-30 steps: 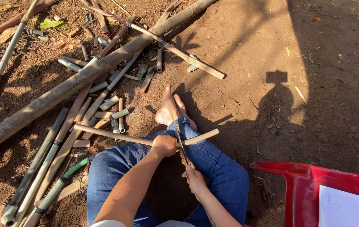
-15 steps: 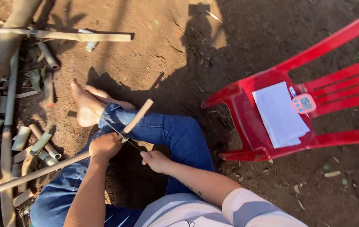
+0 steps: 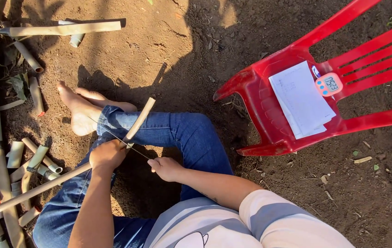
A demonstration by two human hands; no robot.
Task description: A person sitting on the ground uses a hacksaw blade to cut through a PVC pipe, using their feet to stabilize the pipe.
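Observation:
I sit on bare soil with my legs in blue jeans crossed and my feet bare. My left hand grips a long thin bamboo stick that lies across my lap, its far end pointing up and to the right. My right hand is closed around the handle of a thin-bladed knife. The blade runs from that hand up and left across the stick, right beside my left hand.
Several cut bamboo pieces lie on the ground at the left, with a longer bamboo pole at the top left. A red plastic chair lies on its back at the right, holding white papers and a small digital timer.
The view has swung to the right, bringing the red chair fully into view. My hands keep their hold on the stick and the knife across my lap.

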